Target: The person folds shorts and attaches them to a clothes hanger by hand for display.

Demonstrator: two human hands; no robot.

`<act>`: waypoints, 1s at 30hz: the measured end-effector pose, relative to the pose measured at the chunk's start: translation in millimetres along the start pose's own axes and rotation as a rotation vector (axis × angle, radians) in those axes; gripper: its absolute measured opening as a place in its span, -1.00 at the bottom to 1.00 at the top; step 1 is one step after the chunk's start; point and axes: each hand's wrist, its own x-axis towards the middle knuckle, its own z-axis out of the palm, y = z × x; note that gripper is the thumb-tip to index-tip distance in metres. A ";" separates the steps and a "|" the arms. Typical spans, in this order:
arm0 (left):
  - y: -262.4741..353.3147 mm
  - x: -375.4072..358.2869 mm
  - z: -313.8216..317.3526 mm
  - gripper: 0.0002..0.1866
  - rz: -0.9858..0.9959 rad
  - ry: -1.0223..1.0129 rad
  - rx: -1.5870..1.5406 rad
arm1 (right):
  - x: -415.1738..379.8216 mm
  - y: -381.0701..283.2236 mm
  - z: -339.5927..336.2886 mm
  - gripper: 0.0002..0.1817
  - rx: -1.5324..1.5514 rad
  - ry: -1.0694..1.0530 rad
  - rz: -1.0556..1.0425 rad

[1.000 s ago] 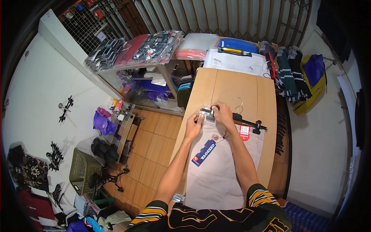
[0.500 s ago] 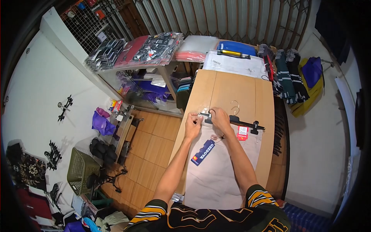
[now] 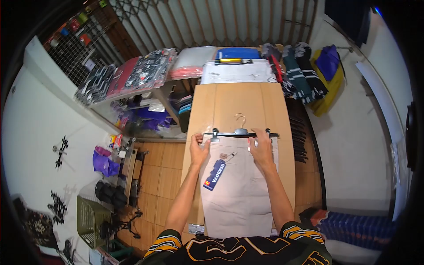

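Beige pants (image 3: 238,190) lie flat on the wooden tabletop, waistband away from me. Along the waistband runs a black clip hanger (image 3: 234,134) with a metal hook; its left clip sits on the fabric. At the left waistband corner, my left hand (image 3: 199,150) is closed on the edge of the pants. My right hand (image 3: 262,151) rests over the waistband near the right clip, thumb and forefinger apart, mostly covering a red tag. A navy GEEDOVA tag (image 3: 215,175) hangs from a cord on the pants.
Beyond the tabletop (image 3: 247,99) are white packages (image 3: 234,73) with a yellow-and-black tool on top. Packed clothes (image 3: 152,68) are stacked on a glass case at left. Socks (image 3: 309,73) hang at the far right corner. A green basket (image 3: 92,221) stands lower left.
My right hand has moved from the left clip to the right side of the hanger. The left hand now holds the waistband corner. The camera view has shifted, and the hanger lies straighter.
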 end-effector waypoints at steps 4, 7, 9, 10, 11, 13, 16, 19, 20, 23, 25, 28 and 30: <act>0.2 0.3 -0.9 -0.47 0.036 -0.003 0.140 | -25.3 32.3 -36.8 -0.52 -0.214 0.219 0.156; 51.1 -4.5 9.3 -0.45 0.164 0.084 0.503 | -40.7 54.2 -45.7 -0.46 -0.163 0.186 0.344; 65.2 -1.3 30.0 -0.47 0.216 -0.014 0.406 | -43.2 57.4 -49.5 -0.38 -0.195 0.148 0.391; 73.6 1.4 41.7 -0.48 0.262 -0.094 0.312 | -37.8 50.6 -52.2 -0.37 -0.228 0.081 0.441; 82.6 2.8 54.5 -0.48 0.263 -0.102 0.309 | -33.6 45.8 -53.2 -0.35 -0.261 0.012 0.492; 101.6 6.9 83.7 -0.51 0.278 -0.411 0.128 | -27.2 47.0 -48.4 -0.37 -0.319 0.000 0.496; 118.3 13.8 121.7 -0.53 0.325 -0.615 0.148 | -21.1 63.3 -33.9 -0.49 -0.218 0.043 0.532; 118.6 27.6 154.2 -0.51 0.318 -0.752 0.194 | -24.0 87.7 -23.4 -0.51 -0.060 0.046 0.484; 118.4 29.6 163.7 -0.56 0.231 -0.776 0.078 | -25.1 88.8 -22.0 -0.50 -0.069 0.029 0.528; 138.1 40.9 178.2 -0.51 0.180 -0.908 0.244 | -23.4 73.6 -33.5 -0.49 0.013 -0.010 0.553; 145.2 44.0 185.8 -0.41 0.197 -0.900 0.258 | -24.7 97.2 -22.8 -0.50 0.146 0.016 0.538; 154.1 52.3 193.7 -0.29 0.161 -0.953 0.360 | -24.7 103.5 -23.1 -0.49 0.295 -0.042 0.556; 156.6 56.6 199.6 -0.13 0.091 -1.036 0.431 | -24.2 100.8 -19.1 -0.50 0.232 0.006 0.532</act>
